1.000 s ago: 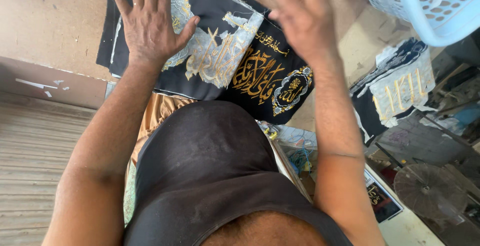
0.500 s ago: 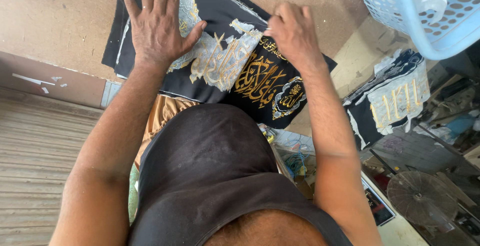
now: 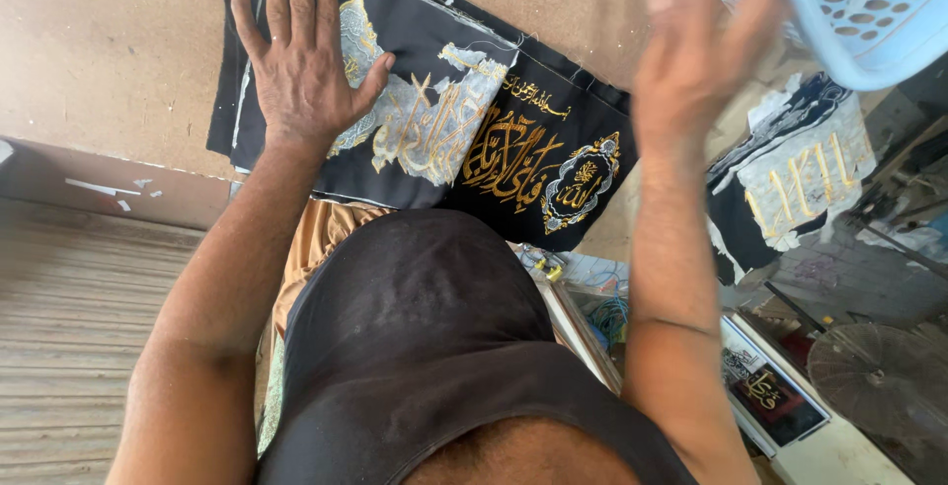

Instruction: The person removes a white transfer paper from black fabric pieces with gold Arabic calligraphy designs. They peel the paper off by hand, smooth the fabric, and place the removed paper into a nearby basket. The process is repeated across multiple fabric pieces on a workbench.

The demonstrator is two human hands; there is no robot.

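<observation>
Right hand (image 3: 696, 60) is blurring, its fingers' state unclear; left hand (image 3: 301, 60) is pressing the black embroidered cloth (image 3: 474, 139), fingers spread flat

Left hand (image 3: 301, 70) lies flat on black gold-embroidered cloth (image 3: 513, 149) at eleven o'clock; right hand (image 3: 696, 55) blurs, lifted at one o'clock below a blue basket (image 3: 869, 31).

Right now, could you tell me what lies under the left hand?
The left hand lies flat on a black cloth with gold embroidery, spread on a brown table. More dark cloth edges show beneath; how many layers is hidden.
</observation>
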